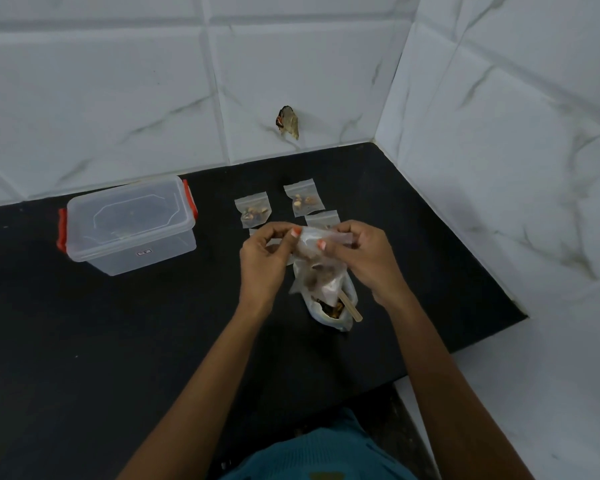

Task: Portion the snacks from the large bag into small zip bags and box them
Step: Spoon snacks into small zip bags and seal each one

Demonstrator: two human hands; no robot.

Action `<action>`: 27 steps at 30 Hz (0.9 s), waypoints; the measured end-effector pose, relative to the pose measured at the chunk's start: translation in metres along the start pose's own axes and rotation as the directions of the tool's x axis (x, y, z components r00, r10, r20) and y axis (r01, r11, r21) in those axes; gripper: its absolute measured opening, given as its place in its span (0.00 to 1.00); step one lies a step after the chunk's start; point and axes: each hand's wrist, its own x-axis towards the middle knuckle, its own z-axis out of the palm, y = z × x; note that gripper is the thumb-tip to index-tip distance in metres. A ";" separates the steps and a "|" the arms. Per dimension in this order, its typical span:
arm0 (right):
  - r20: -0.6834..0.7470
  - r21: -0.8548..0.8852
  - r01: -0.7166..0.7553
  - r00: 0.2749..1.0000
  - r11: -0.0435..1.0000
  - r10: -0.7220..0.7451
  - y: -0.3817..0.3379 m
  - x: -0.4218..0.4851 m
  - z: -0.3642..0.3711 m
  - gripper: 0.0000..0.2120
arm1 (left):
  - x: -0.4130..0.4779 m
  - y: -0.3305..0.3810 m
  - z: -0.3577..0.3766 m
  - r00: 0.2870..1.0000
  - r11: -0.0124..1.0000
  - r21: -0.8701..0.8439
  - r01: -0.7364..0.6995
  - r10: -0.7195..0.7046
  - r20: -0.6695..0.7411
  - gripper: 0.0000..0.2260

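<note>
Both hands hold one small clear zip bag (321,252) with snacks in it, above the counter. My left hand (267,258) pinches its top edge at the left and my right hand (362,258) pinches it at the right. Directly under it sits the large snack bag (333,306), open, with a wooden stick (351,310) poking out. Two filled zip bags (253,211) (303,201) lie flat behind my hands. A third small zip bag (323,219) shows partly behind my fingers. The clear plastic box (129,226) with red latches stands at the left, lid on.
The black counter (118,341) runs into a corner of white marble-look tiled walls (499,150). A hole with something dark in it (287,122) marks the back wall. The counter's right edge drops off near the large bag.
</note>
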 end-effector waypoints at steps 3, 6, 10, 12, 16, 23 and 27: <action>0.010 0.028 -0.026 1.000 0.999 0.026 -0.001 0.000 -0.001 0.06 | 0.000 0.002 0.000 1.000 1.000 0.000 -0.024 0.024 0.005 0.07; 0.005 -0.009 -0.053 0.999 0.999 0.053 0.000 0.002 -0.002 0.07 | 0.000 0.001 -0.001 1.000 1.000 -0.031 -0.002 0.002 -0.003 0.06; -0.024 0.052 -0.074 0.997 0.996 0.076 0.003 0.002 -0.002 0.06 | -0.001 0.002 -0.001 1.000 1.000 -0.020 -0.012 0.012 0.010 0.06; -0.012 0.180 -0.097 0.995 0.979 0.101 0.003 0.001 -0.001 0.05 | -0.002 0.002 -0.001 1.000 0.998 -0.063 0.011 -0.009 0.027 0.05; -0.058 0.183 -0.097 0.992 0.978 0.109 0.006 0.001 -0.001 0.08 | -0.003 0.004 0.000 0.987 0.982 -0.157 0.107 -0.085 0.140 0.07; -0.076 0.205 -0.064 0.994 0.977 0.081 0.005 -0.002 0.003 0.05 | -0.002 0.007 0.003 0.982 0.994 -0.063 0.095 -0.083 0.169 0.05; -0.060 0.283 -0.062 0.995 0.957 0.082 0.002 -0.003 0.002 0.05 | -0.001 0.010 0.002 0.987 0.988 -0.123 0.088 -0.069 0.148 0.05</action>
